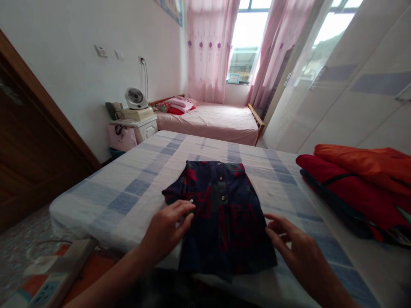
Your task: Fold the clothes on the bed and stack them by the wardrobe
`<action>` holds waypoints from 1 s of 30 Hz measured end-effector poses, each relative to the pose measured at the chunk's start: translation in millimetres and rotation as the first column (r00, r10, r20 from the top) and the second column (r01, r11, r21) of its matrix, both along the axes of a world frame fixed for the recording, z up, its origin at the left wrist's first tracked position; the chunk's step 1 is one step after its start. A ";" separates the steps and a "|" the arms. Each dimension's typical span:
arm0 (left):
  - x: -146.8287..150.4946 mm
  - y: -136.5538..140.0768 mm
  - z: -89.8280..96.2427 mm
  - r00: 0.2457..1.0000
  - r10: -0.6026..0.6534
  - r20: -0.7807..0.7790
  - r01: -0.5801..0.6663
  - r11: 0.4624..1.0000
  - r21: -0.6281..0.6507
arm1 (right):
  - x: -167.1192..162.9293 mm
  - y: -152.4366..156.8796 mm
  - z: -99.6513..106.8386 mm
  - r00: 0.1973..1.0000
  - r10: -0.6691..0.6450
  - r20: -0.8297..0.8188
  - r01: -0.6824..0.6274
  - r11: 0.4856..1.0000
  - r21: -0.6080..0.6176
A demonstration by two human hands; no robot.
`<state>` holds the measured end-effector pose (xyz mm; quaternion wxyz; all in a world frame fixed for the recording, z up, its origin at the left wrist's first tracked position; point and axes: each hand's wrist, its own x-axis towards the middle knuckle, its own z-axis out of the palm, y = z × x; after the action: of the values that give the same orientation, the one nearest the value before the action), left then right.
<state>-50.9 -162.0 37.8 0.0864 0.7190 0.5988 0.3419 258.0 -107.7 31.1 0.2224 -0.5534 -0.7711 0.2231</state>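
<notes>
A dark navy garment with red patterned patches and a buttoned front (221, 214) lies on the bed, one side sticking out at the upper left. My left hand (171, 222) hovers over its left side, fingers stretched forward and thumb apart, with nothing held. A tiny white spot shows by those fingertips, too small to name. At the garment's right edge is my right hand (293, 241). Its fingers are bent, with thumb and index finger apart and their tips against or just beside the cloth. Part of the garment's lower left is shadowed.
The garment lies on a blue-and-white bed sheet (150, 167). Folded red and orange clothes (356, 179) are piled at the right. A power strip (53, 286) sits at the lower left. Beyond are a small fan (135, 98) and a pink bed (212, 122).
</notes>
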 end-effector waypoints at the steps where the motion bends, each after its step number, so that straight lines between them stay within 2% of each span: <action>1: -5.5 11.7 0.8 0.997 0.080 0.008 -0.080 0.997 -0.001 | -7.1 -1.5 3.6 0.999 0.051 -0.007 -0.051 0.997 0.058; 3: -14.6 35.4 5.7 0.982 0.188 -0.015 -0.189 0.982 -0.015 | -24.4 -8.1 9.0 0.976 0.217 -0.002 -0.214 0.963 0.161; 4: -17.5 46.2 8.8 0.972 0.229 -0.052 -0.230 0.973 -0.026 | -33.8 -12.8 9.8 0.949 0.315 0.018 -0.311 0.928 0.205; 7: -18.2 71.2 13.4 0.928 0.301 -0.220 -0.323 0.944 -0.071 | -59.4 -27.5 1.6 0.821 0.559 0.115 -0.565 0.770 0.295; 9: -14.6 81.9 9.3 0.918 0.300 -0.260 -0.342 0.930 -0.132 | -71.4 -33.1 -10.0 0.769 0.618 0.163 -0.631 0.694 0.347; 10: -12.7 85.9 5.6 0.922 0.294 -0.252 -0.341 0.926 -0.165 | -75.2 -33.9 -15.7 0.764 0.624 0.163 -0.634 0.680 0.368; 12: -10.9 91.8 -2.2 0.937 0.286 -0.202 -0.327 0.919 -0.218 | -78.8 -32.4 -23.9 0.773 0.623 0.116 -0.615 0.691 0.380; 15: -16.0 96.2 -6.7 0.951 0.293 -0.101 -0.310 0.916 -0.254 | -77.0 -27.5 -24.5 0.769 0.639 0.022 -0.607 0.718 0.341; 18: -29.6 95.5 -0.2 0.955 0.287 0.070 -0.252 0.916 -0.311 | -73.6 -26.4 -19.9 0.748 0.662 0.043 -0.629 0.686 0.366; 21: -43.4 91.8 6.1 0.922 0.291 0.257 -0.185 0.911 -0.367 | -73.5 -28.8 -21.7 0.754 0.650 0.095 -0.620 0.657 0.429; 25: -47.7 87.9 1.1 0.870 0.302 0.390 -0.120 0.896 -0.428 | -76.1 -30.4 -25.9 0.742 0.670 -0.013 -0.601 0.674 0.429; 27: -45.7 87.2 -3.2 0.860 0.298 0.414 -0.094 0.890 -0.445 | -75.1 -30.3 -20.0 0.724 0.686 -0.069 -0.602 0.678 0.421; 30: -44.7 88.2 -4.8 0.864 0.297 0.407 -0.089 0.885 -0.456 | -67.2 -30.6 0.3 0.718 0.684 -0.128 -0.580 0.691 0.432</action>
<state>-95.6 -73.8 33.0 0.3456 0.5141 0.6904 0.3737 190.8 -138.3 31.4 0.3349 -0.1623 -0.9026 0.2164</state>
